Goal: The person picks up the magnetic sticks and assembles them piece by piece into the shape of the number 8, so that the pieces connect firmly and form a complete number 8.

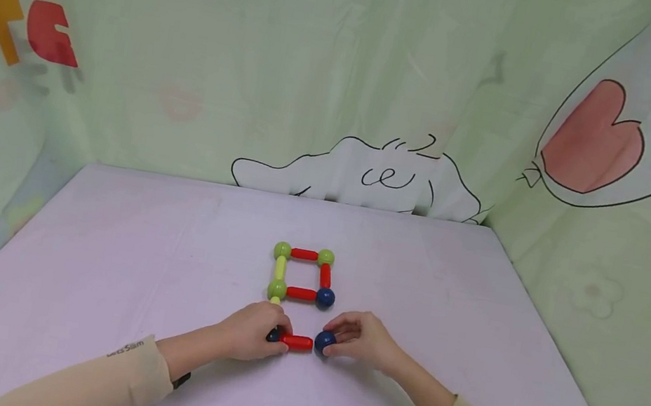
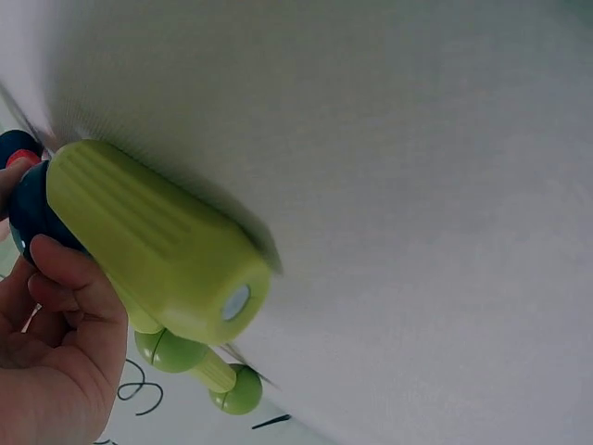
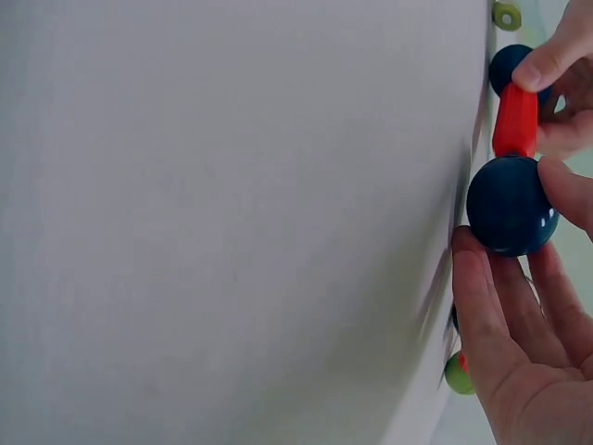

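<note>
My left hand (image 1: pixel 249 333) grips a dark blue ball (image 1: pixel 274 335), its thumb by the joint with a red magnetic rod (image 1: pixel 298 343) that points right. A light green rod (image 2: pixel 157 241) sticks out from that ball toward the camera in the left wrist view; my hand hides it in the head view. With thumb and fingers, my right hand (image 1: pixel 366 341) pinches another dark blue ball (image 3: pixel 512 206), right at the free end of the red rod. Behind the left hand, a short piece of yellow-green rod (image 1: pixel 275 300) leads down from the square's near-left ball.
Beyond my hands lies a square of rods with green balls (image 1: pixel 282 249) at three corners and a blue ball (image 1: pixel 325 298) at the near right. It rests on the pale cloth-covered table (image 1: pixel 135 237). A printed curtain (image 1: pixel 227 59) stands behind.
</note>
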Demonstrator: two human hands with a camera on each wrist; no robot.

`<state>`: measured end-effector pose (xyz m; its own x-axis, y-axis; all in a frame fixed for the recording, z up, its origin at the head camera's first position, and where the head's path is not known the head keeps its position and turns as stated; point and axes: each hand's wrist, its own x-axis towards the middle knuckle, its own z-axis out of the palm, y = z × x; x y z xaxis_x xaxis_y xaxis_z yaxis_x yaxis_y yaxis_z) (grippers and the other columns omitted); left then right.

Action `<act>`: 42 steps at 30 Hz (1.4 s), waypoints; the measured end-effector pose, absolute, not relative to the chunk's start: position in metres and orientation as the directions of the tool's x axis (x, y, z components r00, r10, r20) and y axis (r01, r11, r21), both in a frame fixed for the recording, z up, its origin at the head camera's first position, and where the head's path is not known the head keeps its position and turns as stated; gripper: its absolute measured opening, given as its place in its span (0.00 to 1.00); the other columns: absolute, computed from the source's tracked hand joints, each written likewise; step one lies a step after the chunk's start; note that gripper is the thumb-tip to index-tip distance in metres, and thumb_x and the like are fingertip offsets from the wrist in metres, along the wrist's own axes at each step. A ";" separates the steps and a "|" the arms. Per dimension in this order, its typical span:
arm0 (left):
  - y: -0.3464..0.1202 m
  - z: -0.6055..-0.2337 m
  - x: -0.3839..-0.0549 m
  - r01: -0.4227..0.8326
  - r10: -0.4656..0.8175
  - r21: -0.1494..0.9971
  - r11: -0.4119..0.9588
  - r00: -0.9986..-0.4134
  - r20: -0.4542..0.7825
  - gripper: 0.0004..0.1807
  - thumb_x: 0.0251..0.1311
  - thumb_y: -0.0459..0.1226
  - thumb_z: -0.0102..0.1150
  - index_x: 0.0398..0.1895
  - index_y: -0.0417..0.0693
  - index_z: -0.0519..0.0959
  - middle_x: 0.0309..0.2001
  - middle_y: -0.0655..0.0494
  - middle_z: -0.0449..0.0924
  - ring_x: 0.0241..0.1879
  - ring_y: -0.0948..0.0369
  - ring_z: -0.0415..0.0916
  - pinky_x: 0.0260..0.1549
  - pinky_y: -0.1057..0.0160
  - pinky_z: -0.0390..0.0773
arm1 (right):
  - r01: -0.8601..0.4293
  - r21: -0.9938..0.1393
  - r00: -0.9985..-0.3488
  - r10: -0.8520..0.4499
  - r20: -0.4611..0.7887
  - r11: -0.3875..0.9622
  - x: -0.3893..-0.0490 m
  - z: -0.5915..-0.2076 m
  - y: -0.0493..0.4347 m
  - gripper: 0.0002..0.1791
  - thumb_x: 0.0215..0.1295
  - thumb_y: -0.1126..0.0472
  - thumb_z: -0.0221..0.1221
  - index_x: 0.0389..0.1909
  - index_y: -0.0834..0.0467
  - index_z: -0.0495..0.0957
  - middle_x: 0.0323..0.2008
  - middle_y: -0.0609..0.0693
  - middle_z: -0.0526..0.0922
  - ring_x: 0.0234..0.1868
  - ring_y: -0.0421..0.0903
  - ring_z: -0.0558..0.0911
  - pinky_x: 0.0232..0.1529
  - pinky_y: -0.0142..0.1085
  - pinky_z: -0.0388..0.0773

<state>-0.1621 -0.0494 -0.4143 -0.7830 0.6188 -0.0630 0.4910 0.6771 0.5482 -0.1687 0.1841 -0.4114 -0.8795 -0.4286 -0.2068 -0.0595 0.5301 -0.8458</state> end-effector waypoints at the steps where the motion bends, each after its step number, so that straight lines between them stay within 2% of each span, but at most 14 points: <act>1: -0.049 -0.415 -0.162 0.492 0.620 0.550 0.675 -0.783 -0.060 0.10 0.51 0.39 0.65 0.37 0.47 0.81 0.28 0.64 0.74 0.30 0.67 0.66 0.29 0.72 0.69 | -0.062 -0.846 -0.879 -0.430 -0.205 0.530 -0.168 -0.413 0.183 0.17 0.47 0.64 0.69 0.40 0.63 0.79 0.34 0.50 0.81 0.36 0.46 0.80 0.39 0.36 0.78; 17: -0.050 -0.414 -0.161 0.494 0.626 0.562 0.663 -0.778 -0.054 0.10 0.51 0.39 0.65 0.37 0.46 0.82 0.28 0.65 0.74 0.30 0.68 0.66 0.30 0.72 0.70 | -0.096 -0.831 -0.897 -0.410 -0.167 0.548 -0.159 -0.411 0.176 0.15 0.43 0.66 0.70 0.35 0.62 0.79 0.34 0.50 0.80 0.35 0.48 0.82 0.36 0.36 0.79; 26: -0.050 -0.414 -0.162 0.491 0.620 0.552 0.674 -0.783 -0.060 0.11 0.51 0.40 0.65 0.37 0.47 0.82 0.29 0.65 0.74 0.30 0.68 0.66 0.31 0.72 0.70 | -0.131 -0.815 -0.893 -0.423 -0.150 0.565 -0.156 -0.408 0.175 0.16 0.44 0.66 0.70 0.36 0.62 0.78 0.35 0.52 0.80 0.33 0.46 0.81 0.35 0.34 0.79; 35: -0.053 -0.417 -0.165 0.474 0.620 0.565 0.676 -0.780 -0.087 0.12 0.51 0.41 0.65 0.39 0.48 0.81 0.30 0.65 0.74 0.32 0.67 0.67 0.33 0.71 0.70 | -0.244 -0.732 -0.897 -0.435 -0.078 0.636 -0.154 -0.405 0.171 0.17 0.46 0.61 0.70 0.38 0.60 0.79 0.36 0.49 0.80 0.38 0.47 0.78 0.38 0.37 0.78; 38: -0.056 -0.417 -0.166 0.472 0.638 0.600 0.645 -0.765 -0.084 0.12 0.52 0.41 0.65 0.40 0.48 0.81 0.32 0.66 0.74 0.33 0.67 0.68 0.34 0.70 0.71 | -0.305 -0.698 -0.897 -0.442 -0.018 0.648 -0.152 -0.402 0.167 0.16 0.47 0.61 0.69 0.38 0.59 0.79 0.36 0.49 0.81 0.38 0.46 0.78 0.39 0.39 0.77; 42: -0.063 -0.417 -0.171 0.432 0.653 0.686 0.585 -0.753 -0.082 0.11 0.55 0.39 0.62 0.41 0.48 0.81 0.35 0.65 0.76 0.33 0.65 0.69 0.34 0.69 0.72 | -0.402 -0.683 -0.866 -0.495 0.068 0.610 -0.147 -0.398 0.161 0.15 0.49 0.62 0.67 0.39 0.61 0.79 0.37 0.51 0.81 0.38 0.47 0.77 0.39 0.39 0.77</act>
